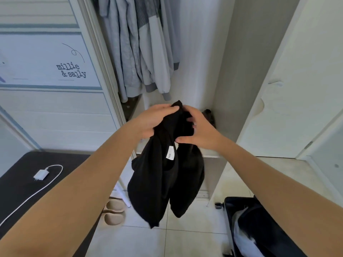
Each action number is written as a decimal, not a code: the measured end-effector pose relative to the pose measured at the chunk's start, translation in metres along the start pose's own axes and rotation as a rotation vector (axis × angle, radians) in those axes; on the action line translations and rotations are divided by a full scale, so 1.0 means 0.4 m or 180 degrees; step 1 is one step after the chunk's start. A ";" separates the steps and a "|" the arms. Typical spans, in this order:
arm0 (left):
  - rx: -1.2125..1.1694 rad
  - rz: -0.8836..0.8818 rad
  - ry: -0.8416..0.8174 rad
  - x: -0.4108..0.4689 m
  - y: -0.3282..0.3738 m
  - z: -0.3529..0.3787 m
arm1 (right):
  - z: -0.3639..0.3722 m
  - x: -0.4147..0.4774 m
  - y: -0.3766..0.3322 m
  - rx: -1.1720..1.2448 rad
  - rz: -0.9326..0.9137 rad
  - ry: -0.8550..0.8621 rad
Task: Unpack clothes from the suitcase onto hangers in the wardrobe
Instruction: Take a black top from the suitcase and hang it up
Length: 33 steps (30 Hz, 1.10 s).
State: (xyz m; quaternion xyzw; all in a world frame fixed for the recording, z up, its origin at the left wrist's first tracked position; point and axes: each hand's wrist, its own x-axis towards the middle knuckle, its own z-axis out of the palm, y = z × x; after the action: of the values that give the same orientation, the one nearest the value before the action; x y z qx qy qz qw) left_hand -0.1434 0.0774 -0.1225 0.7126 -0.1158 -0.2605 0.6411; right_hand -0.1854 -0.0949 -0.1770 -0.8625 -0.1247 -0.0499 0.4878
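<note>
Pale tiled floor (194, 238), black table (24, 164) at left, white charger (41, 174) on it, beige slippers (113, 217)

Black garment (167, 182), grey jackets (148, 52), beige slippers (114, 212).

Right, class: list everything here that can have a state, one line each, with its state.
Black fabric garment: bunched, hanging from both hands, not on a hanger.
Left hand: grips the garment's top.
Right hand: grips the garment's top.
Dark suitcase: open, clothes inside.
White wardrobe: open.
Grey jackets: hanging inside the wardrobe.
White charger: lying on the black table.
</note>
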 end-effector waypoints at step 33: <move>0.0409 -0.0009 0.0323 -0.021 -0.260 0.032 | -0.227 -0.011 -0.069 0.0870 0.0022 0.1283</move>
State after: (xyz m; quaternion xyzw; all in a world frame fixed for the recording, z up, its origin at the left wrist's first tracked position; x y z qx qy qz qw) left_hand -0.1748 0.0864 -0.2225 0.7647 -0.0987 -0.2170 0.5987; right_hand -0.1939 -0.1595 -0.1078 -0.7615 -0.0274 -0.2020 0.6152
